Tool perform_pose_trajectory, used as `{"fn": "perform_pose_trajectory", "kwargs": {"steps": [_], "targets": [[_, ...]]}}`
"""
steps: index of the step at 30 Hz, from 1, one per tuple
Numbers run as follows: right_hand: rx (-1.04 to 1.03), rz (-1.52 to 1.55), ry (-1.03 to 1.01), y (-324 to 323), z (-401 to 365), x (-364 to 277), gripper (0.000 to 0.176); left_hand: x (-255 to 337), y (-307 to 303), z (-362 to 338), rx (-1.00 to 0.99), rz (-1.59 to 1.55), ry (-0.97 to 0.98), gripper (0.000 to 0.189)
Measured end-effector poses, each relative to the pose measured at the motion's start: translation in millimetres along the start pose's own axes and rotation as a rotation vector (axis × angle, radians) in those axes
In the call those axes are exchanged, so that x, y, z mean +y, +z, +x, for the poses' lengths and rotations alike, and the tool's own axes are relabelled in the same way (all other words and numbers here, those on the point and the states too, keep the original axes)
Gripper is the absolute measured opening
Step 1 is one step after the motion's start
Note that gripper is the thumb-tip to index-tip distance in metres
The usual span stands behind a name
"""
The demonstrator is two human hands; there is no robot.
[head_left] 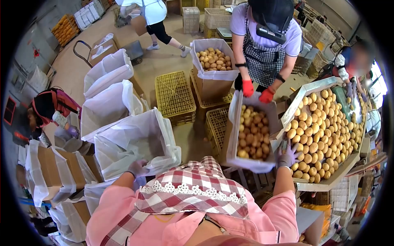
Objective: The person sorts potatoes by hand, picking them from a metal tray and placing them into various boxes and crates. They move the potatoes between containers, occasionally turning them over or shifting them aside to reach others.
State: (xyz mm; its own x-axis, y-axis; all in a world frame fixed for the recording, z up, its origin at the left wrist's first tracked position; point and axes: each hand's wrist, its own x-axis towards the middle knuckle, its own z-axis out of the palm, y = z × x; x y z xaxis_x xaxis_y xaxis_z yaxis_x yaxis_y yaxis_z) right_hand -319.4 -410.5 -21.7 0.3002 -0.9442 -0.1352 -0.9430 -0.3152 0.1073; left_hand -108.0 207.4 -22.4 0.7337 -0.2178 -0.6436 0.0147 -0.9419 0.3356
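Note:
My left hand (137, 167), in a thin purple glove, is at the near rim of a box lined with white plastic (135, 143), its fingers closed at the edge. No produce shows inside that box. My right hand (287, 156), gloved too, has its fingers spread at the left edge of a sorting table, beside tan, round potatoes (318, 135). Just left of it stands a lined box of potatoes (253, 133), tilted toward me. A co-worker's red-gloved hands (257, 93) are at the far rim of that box.
Ahead is a full lined box (213, 61) on a yellow crate. Another yellow crate (175, 94) stands upside down on the floor. More lined boxes (108, 74) line my left side. Other people work left and right, and one person (154, 20) walks at the back.

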Motion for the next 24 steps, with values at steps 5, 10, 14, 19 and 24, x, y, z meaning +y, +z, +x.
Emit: {"fn": "perform_pose_trajectory", "kwargs": {"steps": [5,10,14,19,24], "targets": [[0.046,0.024,-0.003,8.7,2.9,0.9,0.067,1.4,-0.8,0.4,0.014,0.027,0.025,0.048],[0.063,-0.017,-0.001,6.6,-2.8,-6.6,0.065,-17.2,2.0,10.8,-0.009,0.035,0.07,0.051],[0.087,-0.042,-0.009,12.7,-0.7,-4.5,0.065,-0.8,-5.0,7.2,-0.208,0.044,-0.078,0.038],[0.055,-0.07,-0.001,11.1,2.3,-5.0,0.066,23.2,6.5,26.0,-0.133,0.527,0.341,0.031],[0.045,-0.101,-0.005,7.6,-2.6,-12.6,0.068,142.6,36.9,38.2,-0.272,0.675,0.767,0.036]]}}
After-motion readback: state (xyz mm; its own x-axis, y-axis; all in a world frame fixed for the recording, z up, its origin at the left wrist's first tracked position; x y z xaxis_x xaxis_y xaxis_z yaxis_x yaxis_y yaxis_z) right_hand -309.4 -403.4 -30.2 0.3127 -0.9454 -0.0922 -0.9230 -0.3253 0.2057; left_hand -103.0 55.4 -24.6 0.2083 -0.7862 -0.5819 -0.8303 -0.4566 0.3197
